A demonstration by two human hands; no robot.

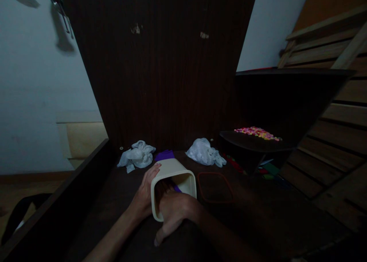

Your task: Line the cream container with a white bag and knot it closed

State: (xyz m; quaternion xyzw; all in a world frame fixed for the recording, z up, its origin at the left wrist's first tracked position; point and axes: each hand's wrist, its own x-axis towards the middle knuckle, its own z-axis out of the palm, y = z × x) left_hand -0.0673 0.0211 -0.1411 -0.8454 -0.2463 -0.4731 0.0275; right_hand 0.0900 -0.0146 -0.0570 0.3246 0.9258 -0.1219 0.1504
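A cream plastic container (pixel 172 168) lies tipped on its side, its open mouth facing me. My left hand (pixel 145 192) grips its left side, with the fingers wrapped around the outer wall. My right hand (pixel 176 207) reaches into the mouth with its thumb outside. Inside, its partly hidden fingers are on a purple cloth (pixel 177 188). More purple material shows behind the container. On the dark surface to the right lies a rounded-square, orange-brown rimmed piece (pixel 215 173), perhaps a lid; its middle is too dark to make out.
Two crumpled whitish plastic bags (pixel 140 155) (pixel 203 152) lie against the dark wooden panel (pixel 163 70). Small pink and yellow pieces (pixel 256 132) cover part of a corner shelf (pixel 243 140) at right. A raised dark edge (pixel 71 185) bounds the left side. Wooden slats (pixel 335 118) stand far right.
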